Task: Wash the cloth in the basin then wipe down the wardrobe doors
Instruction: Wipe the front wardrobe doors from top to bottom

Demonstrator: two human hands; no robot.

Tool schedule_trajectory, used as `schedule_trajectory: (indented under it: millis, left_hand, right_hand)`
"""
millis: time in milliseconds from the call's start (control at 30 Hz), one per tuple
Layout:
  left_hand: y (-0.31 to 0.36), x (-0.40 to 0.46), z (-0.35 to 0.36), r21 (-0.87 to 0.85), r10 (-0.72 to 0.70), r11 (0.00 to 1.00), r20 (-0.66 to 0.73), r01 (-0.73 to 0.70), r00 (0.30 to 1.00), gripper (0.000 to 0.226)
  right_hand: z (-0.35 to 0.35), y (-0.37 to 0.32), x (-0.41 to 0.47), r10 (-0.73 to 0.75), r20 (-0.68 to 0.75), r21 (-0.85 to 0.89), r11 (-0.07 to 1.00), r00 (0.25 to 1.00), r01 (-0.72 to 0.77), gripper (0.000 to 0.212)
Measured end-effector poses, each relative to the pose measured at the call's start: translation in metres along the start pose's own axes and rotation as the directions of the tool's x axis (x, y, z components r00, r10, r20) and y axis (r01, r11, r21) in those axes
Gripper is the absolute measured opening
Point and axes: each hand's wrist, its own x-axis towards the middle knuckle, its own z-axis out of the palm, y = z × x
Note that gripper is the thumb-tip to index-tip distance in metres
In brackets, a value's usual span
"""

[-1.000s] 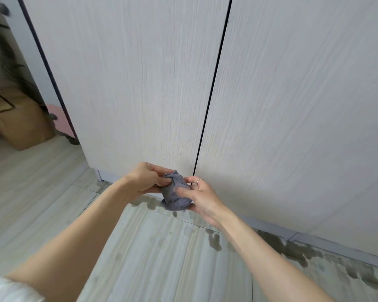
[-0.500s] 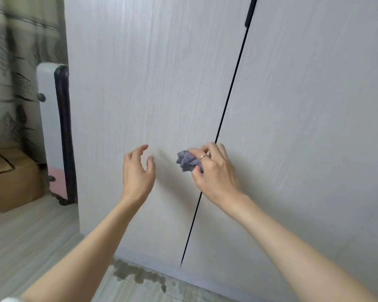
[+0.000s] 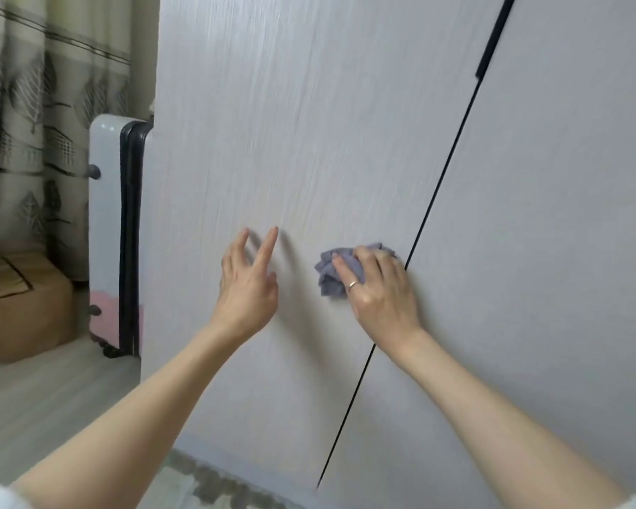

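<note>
Fingers (image 3: 377, 268) of the right hand (image 3: 380, 295) curl over the bunched cloth (image 3: 331, 275), pressing it to the left door (image 3: 291, 141) beside the seam. At nine o'clock of it the left hand (image 3: 248, 284) hovers, fingers spread, holding nothing. Farther off at nine: suitcase (image 3: 105, 222), box (image 3: 23, 306), curtain (image 3: 34, 104).

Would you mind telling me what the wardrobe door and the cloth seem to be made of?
Wardrobe door: probably laminated board, matte pale grey-white, judging by its fine vertical woodgrain streaks and lack of glare. Cloth: soft grey-purple fabric, possibly microfibre or terry; it bunches into folds under the right hand.
</note>
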Motion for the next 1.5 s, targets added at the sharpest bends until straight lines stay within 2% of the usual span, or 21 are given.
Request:
schedule_trajectory:
  millis: [133, 233, 367, 400, 467, 533, 633, 700, 767, 833, 900, 967, 1033, 1133, 1200, 1267, 1367, 1433, 1500]
  left_hand:
    - [-0.03, -0.016, 0.022, 0.084, 0.055, 0.995, 0.005, -0.055, 0.998, 0.067]
    - [-0.056, -0.033, 0.038, 0.12, 0.068, 0.99, 0.031, -0.071, 0.997, 0.068]
    - [-0.084, -0.051, 0.052, 0.13, 0.113, 0.985, 0.033, -0.116, 0.993, 0.073]
    - [-0.088, -0.053, 0.054, 0.126, 0.132, 0.983, 0.025, -0.135, 0.991, 0.074]
    - [-0.104, -0.058, 0.057, 0.118, 0.141, 0.983, 0.022, -0.142, 0.99, 0.077]
    - [-0.115, -0.062, 0.059, 0.103, 0.144, 0.984, 0.012, -0.144, 0.99, 0.08]
    - [-0.132, -0.066, 0.062, 0.108, 0.135, 0.985, -0.004, -0.134, 0.991, 0.084]
    - [-0.142, -0.065, 0.063, 0.114, 0.133, 0.985, -0.016, -0.13, 0.991, 0.086]
    - [-0.149, -0.065, 0.065, 0.13, 0.16, 0.979, -0.021, -0.155, 0.987, 0.087]
    - [-0.154, -0.066, 0.069, 0.136, 0.178, 0.975, -0.016, -0.174, 0.984, 0.088]
    - [-0.157, -0.067, 0.073, 0.155, 0.192, 0.97, -0.03, -0.186, 0.981, 0.088]
    - [-0.163, -0.072, 0.079, 0.176, 0.188, 0.968, -0.041, -0.178, 0.981, 0.088]
    - [-0.168, -0.079, 0.085, 0.192, 0.187, 0.966, -0.05, -0.175, 0.981, 0.088]
    - [-0.18, -0.091, 0.093, 0.199, 0.174, 0.967, -0.047, -0.162, 0.984, 0.089]
    - [-0.185, -0.097, 0.095, 0.198, 0.177, 0.966, -0.033, -0.167, 0.984, 0.089]
    - [-0.187, -0.099, 0.096, 0.203, 0.171, 0.965, -0.021, -0.164, 0.985, 0.09]
    - [-0.185, -0.1, 0.1, 0.213, 0.142, 0.968, -0.029, -0.133, 0.989, 0.093]
    - [-0.182, -0.103, 0.105, 0.19, 0.101, 0.977, -0.018, -0.096, 0.995, 0.094]
    - [-0.178, -0.106, 0.108, 0.149, 0.049, 0.988, 0.003, -0.049, 0.999, 0.096]
  right_hand:
    - [0.02, -0.049, -0.084, -0.183, 0.146, 0.067, 0.982, 0.972, 0.175, 0.034]
    - [0.031, -0.086, -0.136, -0.295, 0.282, 0.146, 0.953, 0.913, 0.263, 0.032]
    - [0.036, -0.115, -0.189, -0.312, 0.419, 0.214, 0.947, 0.853, 0.241, 0.027]
    - [0.033, -0.115, -0.19, -0.302, 0.43, 0.205, 0.95, 0.851, 0.234, 0.028]
    - [0.032, -0.115, -0.175, -0.242, 0.378, 0.181, 0.966, 0.894, 0.185, 0.031]
    - [0.03, -0.11, -0.144, -0.09, 0.267, 0.151, 0.987, 0.959, 0.051, 0.036]
    - [0.041, -0.115, -0.112, 0.099, 0.173, 0.127, 0.984, 0.98, -0.122, 0.043]
    - [0.051, -0.129, -0.118, 0.053, 0.179, 0.139, 0.987, 0.982, -0.079, 0.046]
    - [0.061, -0.145, -0.149, -0.109, 0.24, 0.175, 0.982, 0.965, 0.068, 0.043]
    - [0.066, -0.156, -0.194, -0.288, 0.346, 0.218, 0.951, 0.893, 0.222, 0.037]
    - [0.066, -0.16, -0.231, -0.381, 0.431, 0.229, 0.923, 0.818, 0.309, 0.021]
    - [0.066, -0.161, -0.246, -0.396, 0.479, 0.233, 0.918, 0.784, 0.321, 0.007]
    - [0.069, -0.166, -0.237, -0.371, 0.464, 0.225, 0.927, 0.804, 0.299, 0.007]
    - [0.081, -0.191, -0.197, -0.255, 0.395, 0.224, 0.958, 0.883, 0.177, 0.027]
    - [0.092, -0.21, -0.178, -0.232, 0.412, 0.221, 0.964, 0.881, 0.15, 0.037]
    - [0.101, -0.223, -0.179, -0.305, 0.462, 0.225, 0.949, 0.833, 0.222, 0.029]
    - [0.098, -0.22, -0.2, -0.426, 0.599, 0.278, 0.905, 0.679, 0.322, 0.009]
    - [0.089, -0.212, -0.216, -0.474, 0.659, 0.318, 0.879, 0.584, 0.356, 0.008]
    - [0.08, -0.203, -0.226, -0.476, 0.693, 0.323, 0.876, 0.541, 0.358, 0.022]
